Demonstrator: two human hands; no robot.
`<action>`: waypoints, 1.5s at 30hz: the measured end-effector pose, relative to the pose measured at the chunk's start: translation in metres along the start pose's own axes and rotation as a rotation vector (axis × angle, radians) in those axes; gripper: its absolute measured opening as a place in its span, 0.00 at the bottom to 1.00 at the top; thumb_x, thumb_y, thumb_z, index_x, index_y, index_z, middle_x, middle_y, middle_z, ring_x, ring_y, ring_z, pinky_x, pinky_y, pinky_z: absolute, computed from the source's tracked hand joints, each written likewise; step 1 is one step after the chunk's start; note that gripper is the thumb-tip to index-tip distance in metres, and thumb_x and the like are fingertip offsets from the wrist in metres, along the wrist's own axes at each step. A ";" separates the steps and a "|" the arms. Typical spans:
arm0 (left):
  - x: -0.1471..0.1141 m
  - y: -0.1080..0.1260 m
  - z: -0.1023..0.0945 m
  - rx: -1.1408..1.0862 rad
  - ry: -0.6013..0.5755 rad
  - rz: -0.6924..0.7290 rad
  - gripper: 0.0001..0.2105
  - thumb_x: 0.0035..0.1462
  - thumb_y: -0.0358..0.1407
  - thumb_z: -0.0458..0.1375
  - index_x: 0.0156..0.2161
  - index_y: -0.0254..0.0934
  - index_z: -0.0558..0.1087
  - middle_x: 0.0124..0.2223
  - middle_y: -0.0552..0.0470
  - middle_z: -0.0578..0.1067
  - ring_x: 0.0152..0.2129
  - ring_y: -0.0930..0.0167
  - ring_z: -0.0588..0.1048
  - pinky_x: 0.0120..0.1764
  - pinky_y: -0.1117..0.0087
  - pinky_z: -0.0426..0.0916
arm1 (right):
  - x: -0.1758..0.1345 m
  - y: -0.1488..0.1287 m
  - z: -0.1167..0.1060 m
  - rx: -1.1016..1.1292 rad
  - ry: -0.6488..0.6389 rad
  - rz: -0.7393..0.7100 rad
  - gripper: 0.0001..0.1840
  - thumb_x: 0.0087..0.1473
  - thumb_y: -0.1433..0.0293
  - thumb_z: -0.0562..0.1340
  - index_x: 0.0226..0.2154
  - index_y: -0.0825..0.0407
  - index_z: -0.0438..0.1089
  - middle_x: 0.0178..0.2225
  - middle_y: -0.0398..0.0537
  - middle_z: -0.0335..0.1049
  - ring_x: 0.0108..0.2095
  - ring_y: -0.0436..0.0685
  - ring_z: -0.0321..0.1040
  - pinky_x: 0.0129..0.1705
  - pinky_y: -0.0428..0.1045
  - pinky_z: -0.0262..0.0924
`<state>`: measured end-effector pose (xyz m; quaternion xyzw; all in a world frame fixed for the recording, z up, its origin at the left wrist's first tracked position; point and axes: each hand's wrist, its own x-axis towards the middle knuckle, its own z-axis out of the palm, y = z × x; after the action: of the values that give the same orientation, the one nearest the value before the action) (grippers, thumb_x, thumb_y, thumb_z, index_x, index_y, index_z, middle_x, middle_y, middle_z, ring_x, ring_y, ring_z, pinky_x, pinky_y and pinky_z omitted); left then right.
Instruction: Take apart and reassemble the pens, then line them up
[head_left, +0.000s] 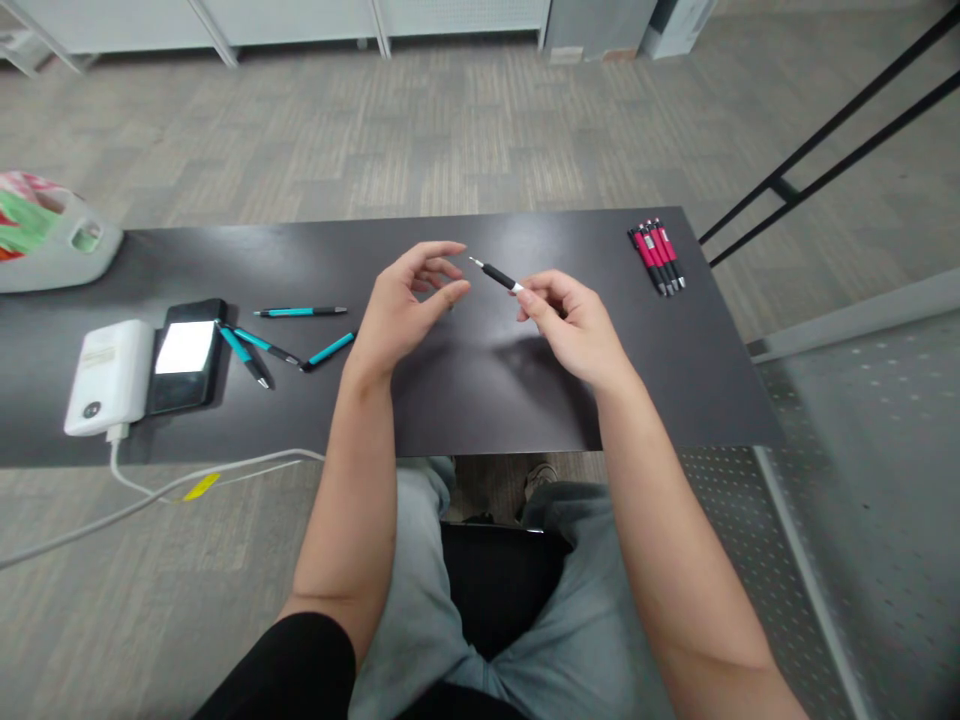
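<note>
The black-and-white pen (499,276) is up above the middle of the table, in the right hand. The dark table (300,250) is the biggest thing here, and its flat top gives all the other things a place to lie. A pale tub (52,273) with bright stuff in it sits at the far left end, maybe so it is out of the way.

The right hand (574,322) pinches the pen between thumb and fingers, near its white part, I think so that the front sticks out free. The left hand (409,310) is held wide in a loose curve, with nothing in it that I can see. Its fingers are near the pen's tip but look apart from it.

A white block (110,375) lies beside a black gadget (187,360); a cord (115,462) is plugged into the block and hangs over the near edge. The pink pens (654,250) lie side by side at the right, perhaps to keep them tidy. The blue pens (298,312) are spread about on the left. Smallest is the held pen's thin tip (475,261), which points at the left hand.
</note>
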<state>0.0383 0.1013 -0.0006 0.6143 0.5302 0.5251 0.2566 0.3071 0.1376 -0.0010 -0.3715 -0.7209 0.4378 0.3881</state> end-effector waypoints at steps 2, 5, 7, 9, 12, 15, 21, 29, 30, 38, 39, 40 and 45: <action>-0.002 -0.013 -0.007 0.146 0.053 -0.010 0.18 0.61 0.48 0.79 0.52 0.46 0.89 0.43 0.49 0.87 0.36 0.63 0.78 0.47 0.61 0.74 | -0.001 0.005 -0.004 -0.010 0.026 -0.009 0.33 0.69 0.32 0.70 0.46 0.44 0.80 0.35 0.44 0.81 0.38 0.60 0.76 0.46 0.55 0.71; -0.007 -0.030 -0.007 0.366 0.046 -0.032 0.14 0.55 0.39 0.80 0.47 0.47 0.90 0.44 0.48 0.85 0.38 0.59 0.76 0.51 0.56 0.72 | -0.002 0.008 -0.009 -0.034 0.036 -0.011 0.31 0.68 0.33 0.71 0.45 0.44 0.80 0.36 0.44 0.81 0.38 0.60 0.77 0.47 0.55 0.71; -0.009 -0.035 -0.002 0.450 0.028 -0.040 0.10 0.55 0.37 0.80 0.42 0.48 0.89 0.43 0.47 0.84 0.41 0.56 0.76 0.54 0.53 0.71 | -0.002 0.008 -0.010 -0.054 0.037 -0.004 0.31 0.67 0.33 0.72 0.44 0.44 0.80 0.36 0.45 0.82 0.39 0.61 0.77 0.47 0.56 0.71; -0.009 -0.033 0.003 0.412 0.029 -0.035 0.05 0.59 0.40 0.79 0.39 0.48 0.88 0.41 0.47 0.84 0.41 0.55 0.77 0.55 0.52 0.71 | -0.002 0.006 -0.011 -0.073 0.034 -0.004 0.31 0.66 0.34 0.72 0.43 0.44 0.80 0.36 0.45 0.82 0.39 0.61 0.77 0.46 0.56 0.71; -0.005 -0.019 0.010 0.119 0.057 -0.036 0.12 0.67 0.51 0.76 0.42 0.46 0.87 0.40 0.48 0.85 0.39 0.60 0.79 0.49 0.58 0.74 | -0.003 0.003 -0.012 -0.092 0.022 -0.015 0.29 0.67 0.36 0.73 0.43 0.44 0.81 0.35 0.45 0.82 0.37 0.61 0.75 0.43 0.55 0.70; -0.001 -0.001 0.015 -0.162 0.057 -0.063 0.24 0.64 0.63 0.77 0.43 0.44 0.85 0.42 0.48 0.86 0.40 0.63 0.82 0.45 0.63 0.77 | -0.005 -0.001 -0.014 -0.119 0.026 -0.033 0.26 0.67 0.39 0.74 0.44 0.43 0.82 0.35 0.45 0.82 0.36 0.60 0.74 0.40 0.54 0.68; 0.000 0.015 0.024 -0.268 0.028 -0.085 0.29 0.59 0.67 0.79 0.41 0.43 0.83 0.42 0.47 0.87 0.42 0.62 0.86 0.48 0.62 0.81 | -0.006 -0.009 -0.019 -0.152 0.051 -0.069 0.22 0.68 0.43 0.75 0.43 0.44 0.83 0.36 0.45 0.83 0.36 0.60 0.74 0.40 0.54 0.68; -0.002 0.012 0.022 -0.233 -0.046 -0.061 0.29 0.57 0.67 0.80 0.42 0.42 0.87 0.44 0.46 0.89 0.41 0.62 0.86 0.48 0.62 0.80 | -0.005 -0.006 -0.017 -0.206 0.041 -0.100 0.24 0.70 0.40 0.72 0.43 0.43 0.84 0.39 0.49 0.84 0.39 0.63 0.76 0.45 0.57 0.71; -0.002 0.013 0.022 -0.232 -0.055 -0.061 0.28 0.57 0.65 0.80 0.42 0.42 0.87 0.44 0.46 0.89 0.42 0.62 0.86 0.48 0.62 0.80 | -0.005 -0.005 -0.017 -0.223 0.044 -0.114 0.24 0.71 0.40 0.71 0.43 0.43 0.84 0.40 0.50 0.84 0.40 0.64 0.76 0.47 0.58 0.71; -0.001 0.012 0.027 -0.292 -0.005 0.000 0.29 0.55 0.64 0.83 0.47 0.43 0.85 0.45 0.47 0.89 0.41 0.64 0.87 0.50 0.62 0.82 | -0.004 -0.002 -0.017 -0.268 0.047 -0.180 0.24 0.75 0.42 0.68 0.44 0.44 0.84 0.41 0.50 0.84 0.41 0.64 0.77 0.48 0.57 0.72; 0.000 0.011 0.027 -0.291 -0.006 0.001 0.30 0.54 0.64 0.83 0.48 0.43 0.85 0.46 0.47 0.89 0.42 0.63 0.87 0.50 0.62 0.82 | -0.004 -0.001 -0.016 -0.268 0.042 -0.181 0.24 0.76 0.42 0.67 0.44 0.44 0.85 0.40 0.50 0.84 0.41 0.63 0.77 0.48 0.57 0.72; 0.000 0.011 0.028 -0.289 -0.012 0.001 0.32 0.53 0.65 0.83 0.49 0.44 0.84 0.48 0.47 0.89 0.43 0.63 0.87 0.50 0.62 0.82 | -0.005 -0.001 -0.016 -0.265 0.035 -0.179 0.25 0.77 0.42 0.67 0.44 0.44 0.84 0.39 0.50 0.84 0.40 0.63 0.77 0.47 0.57 0.72; -0.002 0.013 0.029 -0.198 -0.005 -0.017 0.33 0.55 0.67 0.81 0.52 0.46 0.82 0.55 0.46 0.88 0.46 0.62 0.87 0.49 0.62 0.82 | -0.004 -0.001 -0.015 -0.257 0.028 -0.167 0.24 0.78 0.43 0.66 0.44 0.43 0.84 0.38 0.49 0.83 0.39 0.63 0.78 0.47 0.57 0.72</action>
<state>0.0704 0.1029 0.0007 0.5827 0.4805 0.5711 0.3217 0.3220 0.1394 0.0034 -0.3629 -0.7940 0.3027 0.3824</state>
